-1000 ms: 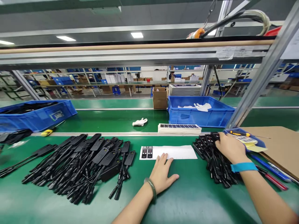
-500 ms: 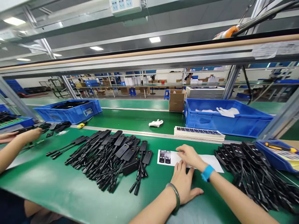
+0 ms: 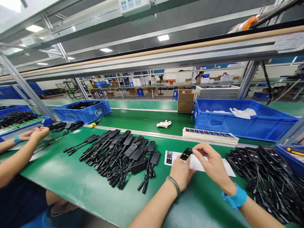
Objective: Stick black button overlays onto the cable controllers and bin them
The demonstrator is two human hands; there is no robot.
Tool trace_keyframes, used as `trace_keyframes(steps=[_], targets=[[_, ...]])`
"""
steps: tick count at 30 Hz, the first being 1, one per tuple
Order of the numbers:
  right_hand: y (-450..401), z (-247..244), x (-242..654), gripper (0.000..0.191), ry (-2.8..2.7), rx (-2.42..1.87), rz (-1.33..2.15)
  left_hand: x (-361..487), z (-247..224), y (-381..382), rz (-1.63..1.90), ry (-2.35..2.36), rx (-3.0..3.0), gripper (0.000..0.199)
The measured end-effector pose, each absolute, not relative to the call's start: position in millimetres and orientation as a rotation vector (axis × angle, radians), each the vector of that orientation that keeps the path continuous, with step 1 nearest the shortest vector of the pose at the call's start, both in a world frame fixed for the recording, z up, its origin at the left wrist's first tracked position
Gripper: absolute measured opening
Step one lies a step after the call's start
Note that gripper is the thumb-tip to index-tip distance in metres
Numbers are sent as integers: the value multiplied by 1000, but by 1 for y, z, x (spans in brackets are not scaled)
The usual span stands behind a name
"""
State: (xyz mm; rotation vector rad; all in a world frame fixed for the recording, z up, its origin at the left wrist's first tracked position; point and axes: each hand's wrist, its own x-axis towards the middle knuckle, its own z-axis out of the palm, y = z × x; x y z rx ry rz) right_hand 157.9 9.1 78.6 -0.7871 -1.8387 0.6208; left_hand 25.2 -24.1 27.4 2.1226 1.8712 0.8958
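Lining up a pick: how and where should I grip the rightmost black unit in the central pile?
Probably pinch the black unit across its flat body's long edges, from the right: bare tabletop shows there, another unit crowds its left.

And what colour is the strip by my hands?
The strip is white, with a black label at left; see the head view.

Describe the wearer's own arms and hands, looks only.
Left grip: no glove, dark green rounded bangle at the wrist. The right grip: no glove, bright blue wristband with a loose end. No sleeves show on either forearm.
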Motion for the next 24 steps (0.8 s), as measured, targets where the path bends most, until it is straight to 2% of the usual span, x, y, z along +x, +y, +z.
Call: trace_keyframes(steps=[2,5,10,13,19,24], targets=[[6,71,176,14,-1785,-838,653,-1,39,-16,911,2215,1946,46],[2,48,197,16,-1757,-914,692,-44,48,-7,926,2598,1634,54],[-3,21,207,18,-1722,-948,807,-74,48,-8,942,2702,1458,56],[-4,22,206,19,-1635,-931,929,-59,52,-12,1030,2552,1528,53],[-5,29,208,23,-1446,-877,1116,6,47,-29,1096,1898,1640,25],[-7,33,210,25,-1366,-861,1207,48,38,-49,1053,1167,1160,32]])
